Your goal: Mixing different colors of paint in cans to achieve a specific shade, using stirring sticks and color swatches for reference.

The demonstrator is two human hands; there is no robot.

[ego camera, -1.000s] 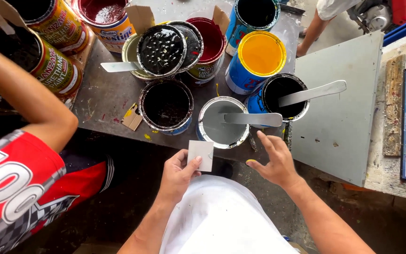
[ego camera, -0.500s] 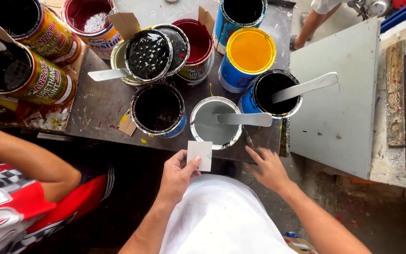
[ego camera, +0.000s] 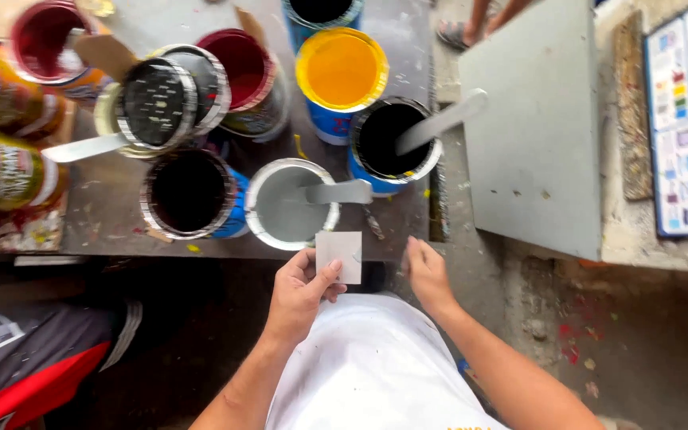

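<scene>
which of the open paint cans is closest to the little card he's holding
The grey paint can, with a stir stick resting in it, just above the grey card in the left hand; the others sit farther back.

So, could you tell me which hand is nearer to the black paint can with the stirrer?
The right hand, just below that black paint can; the left hand is lower left, holding a grey card.

The left hand (ego camera: 300, 293), low in the middle of the frame, pinches a small pale grey card (ego camera: 339, 256) between thumb and fingers (ego camera: 330, 275), just below the can of grey paint (ego camera: 291, 205) with a flat stirrer (ego camera: 336, 192) across it. The right hand (ego camera: 428, 273) rests at the table (ego camera: 113, 211) edge, just right of the card. Above stand a black can (ego camera: 189, 193), a yellow can (ego camera: 341, 72) and a second black can (ego camera: 392, 142) with a stirring stick (ego camera: 439, 121). A grey panel (ego camera: 535, 127) lies at the upper right
</scene>
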